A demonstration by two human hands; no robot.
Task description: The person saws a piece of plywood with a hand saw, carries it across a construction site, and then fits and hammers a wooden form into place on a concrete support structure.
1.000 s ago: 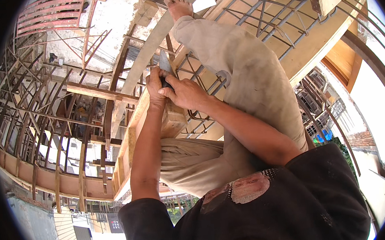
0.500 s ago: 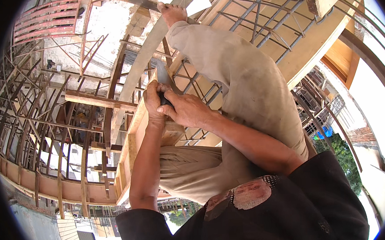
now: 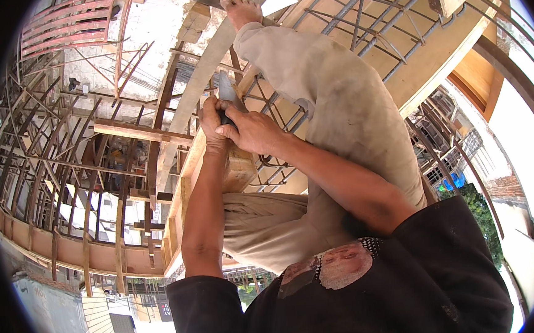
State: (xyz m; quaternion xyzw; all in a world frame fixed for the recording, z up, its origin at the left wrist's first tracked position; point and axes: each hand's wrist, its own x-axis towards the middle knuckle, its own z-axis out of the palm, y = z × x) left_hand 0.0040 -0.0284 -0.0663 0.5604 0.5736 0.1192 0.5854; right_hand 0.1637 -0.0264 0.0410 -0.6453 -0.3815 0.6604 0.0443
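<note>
Both of my hands are closed together on the black handle of a handsaw (image 3: 227, 90). Its grey tapered blade points away from me, beside the wooden formwork edge; the teeth are too small to make out. My left hand (image 3: 212, 128) wraps the handle from the left, and my right hand (image 3: 253, 132) grips it from the right with the thumb toward the left hand. A timber beam form (image 3: 240, 168) lies below my wrists, partly hidden by my forearms. My bent leg (image 3: 349, 105) is to the right of the hands, its bare foot (image 3: 242, 12) resting farther ahead.
A steel rebar cage (image 3: 362, 27) lies in the plywood form (image 3: 425, 84) beyond my leg. At left, many upright timber props (image 3: 88, 222) and a crosspiece (image 3: 141, 133) stand over a deep drop. A red slatted metal frame (image 3: 68, 24) is far left.
My hands and the saw have shifted slightly away from my body, along the blade's line. Both hands keep their grip, and the view has moved a little.
</note>
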